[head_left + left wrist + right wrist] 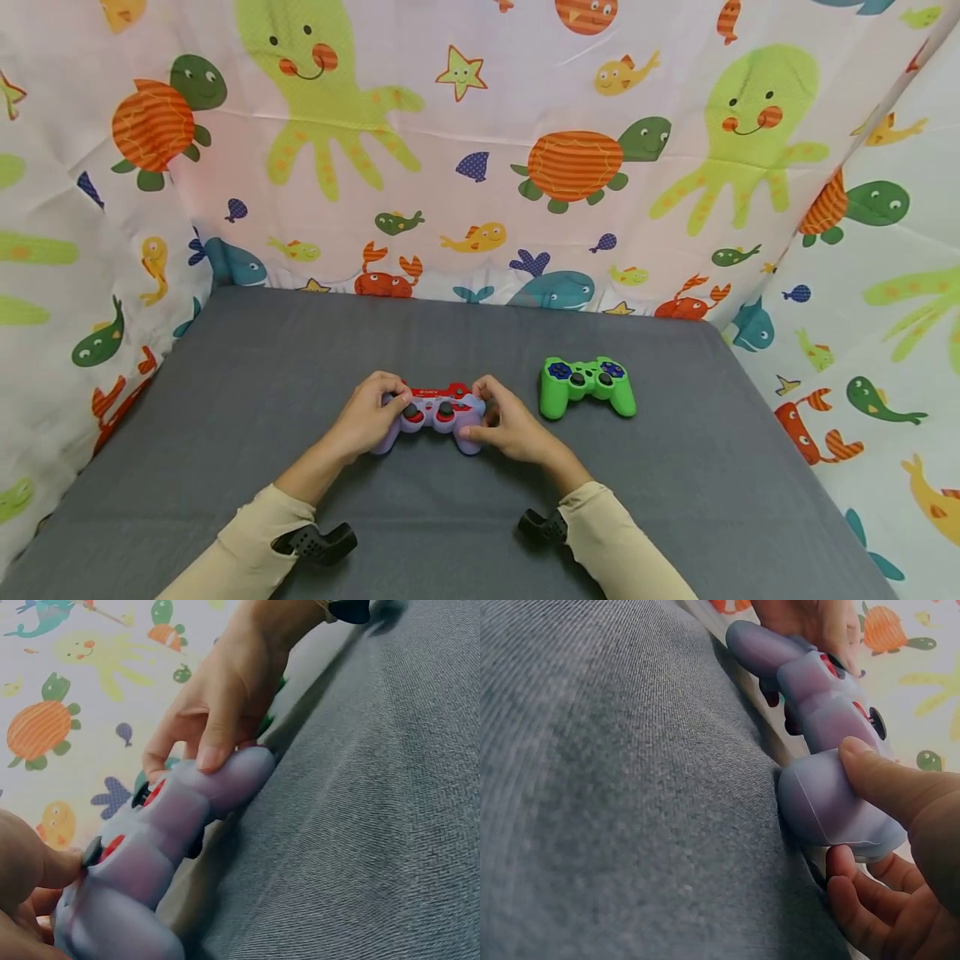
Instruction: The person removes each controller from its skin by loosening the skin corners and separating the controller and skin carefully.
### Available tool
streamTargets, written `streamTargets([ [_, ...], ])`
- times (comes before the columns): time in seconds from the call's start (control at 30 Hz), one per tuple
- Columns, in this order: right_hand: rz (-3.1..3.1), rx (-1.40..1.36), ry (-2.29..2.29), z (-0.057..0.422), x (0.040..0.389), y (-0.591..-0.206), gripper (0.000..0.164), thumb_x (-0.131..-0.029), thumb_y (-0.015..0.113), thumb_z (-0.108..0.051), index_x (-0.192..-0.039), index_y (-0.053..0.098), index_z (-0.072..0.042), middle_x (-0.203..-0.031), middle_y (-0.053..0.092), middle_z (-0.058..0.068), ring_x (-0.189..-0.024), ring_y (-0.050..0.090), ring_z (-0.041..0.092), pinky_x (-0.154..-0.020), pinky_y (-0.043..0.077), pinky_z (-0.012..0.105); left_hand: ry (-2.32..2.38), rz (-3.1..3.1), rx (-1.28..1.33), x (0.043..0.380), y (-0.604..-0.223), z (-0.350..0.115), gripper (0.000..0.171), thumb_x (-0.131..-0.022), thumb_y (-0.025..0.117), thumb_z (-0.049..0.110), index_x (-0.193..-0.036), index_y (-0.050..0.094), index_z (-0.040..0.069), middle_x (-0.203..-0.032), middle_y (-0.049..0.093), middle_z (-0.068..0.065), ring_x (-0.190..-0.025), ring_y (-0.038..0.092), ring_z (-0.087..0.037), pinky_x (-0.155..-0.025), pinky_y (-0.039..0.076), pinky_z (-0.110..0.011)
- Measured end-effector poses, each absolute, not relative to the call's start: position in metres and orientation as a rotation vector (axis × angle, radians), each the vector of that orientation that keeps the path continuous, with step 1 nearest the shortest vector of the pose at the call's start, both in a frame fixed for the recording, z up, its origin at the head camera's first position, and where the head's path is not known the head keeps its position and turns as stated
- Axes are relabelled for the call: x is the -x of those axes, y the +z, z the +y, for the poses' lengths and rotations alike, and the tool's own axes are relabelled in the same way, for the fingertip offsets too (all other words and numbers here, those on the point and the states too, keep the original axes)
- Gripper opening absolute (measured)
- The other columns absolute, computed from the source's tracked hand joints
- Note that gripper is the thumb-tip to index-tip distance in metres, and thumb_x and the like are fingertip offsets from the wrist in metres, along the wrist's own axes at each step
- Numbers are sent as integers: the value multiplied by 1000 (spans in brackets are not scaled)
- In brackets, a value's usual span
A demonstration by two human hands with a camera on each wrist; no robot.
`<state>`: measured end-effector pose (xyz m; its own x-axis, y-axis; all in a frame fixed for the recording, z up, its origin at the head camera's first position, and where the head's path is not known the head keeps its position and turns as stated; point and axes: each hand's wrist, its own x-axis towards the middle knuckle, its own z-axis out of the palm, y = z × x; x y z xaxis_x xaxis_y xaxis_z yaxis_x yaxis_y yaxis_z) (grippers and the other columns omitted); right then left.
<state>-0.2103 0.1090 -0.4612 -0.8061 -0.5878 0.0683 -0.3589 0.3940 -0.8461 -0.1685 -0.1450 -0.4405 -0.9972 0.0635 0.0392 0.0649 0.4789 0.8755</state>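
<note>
A red game controller with a lavender, soft-looking cover (428,408) is between both hands over the grey table. My left hand (372,414) grips its left side, the thumb at the left stick. On the other side my right hand (512,425) holds the right handle, thumb on top. Seen from the right wrist, that hand's fingers (874,896) curl beneath the cover (829,795). The red top of the controller shows bare along its far edge in the head view. From the left wrist, red rings show around the black sticks in the cover (169,817).
A green controller (588,387) with dark blue buttons lies on the grey tabletop (300,350), right of my right hand. Cloth printed with sea animals (420,167) hangs behind the table and along both sides. Black wrist devices (322,543) sit at both cuffs.
</note>
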Motion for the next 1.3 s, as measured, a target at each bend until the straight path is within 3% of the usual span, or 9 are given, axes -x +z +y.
streamTargets([
  [0.27,2423,848,-1342,109,209,-459,46,-88,80,-16,-113,42,-8,-95,50,9,-62,49,11,-58,43,23,-1866,-2583,147,171,-443,-147,22,-104,54,7,-103,66,-11,-124,53,-21,-123,48,-34,-108,35,-46],
  [0.77,2402,867,-1387,114,209,-461,44,-89,78,-13,-112,42,-4,-94,50,14,-57,44,12,-55,40,21,-1933,-2558,512,174,-446,-158,24,-104,56,15,-102,68,-5,-132,53,-21,-128,44,-33,-105,37,-45],
  [1.07,2370,821,-1414,113,207,-459,35,-93,73,-11,-109,43,-3,-94,52,12,-57,52,10,-55,46,22,-1753,-2586,517,172,-442,-159,19,-99,65,20,-103,75,3,-128,61,-19,-122,54,-35,-101,45,-51],
  [1.3,2413,801,-1378,108,207,-455,31,-96,70,-15,-107,43,-5,-83,55,9,-51,55,12,-52,49,25,-1666,-2656,625,174,-442,-173,13,-98,67,17,-98,77,8,-135,56,-25,-131,48,-40,-108,38,-65],
])
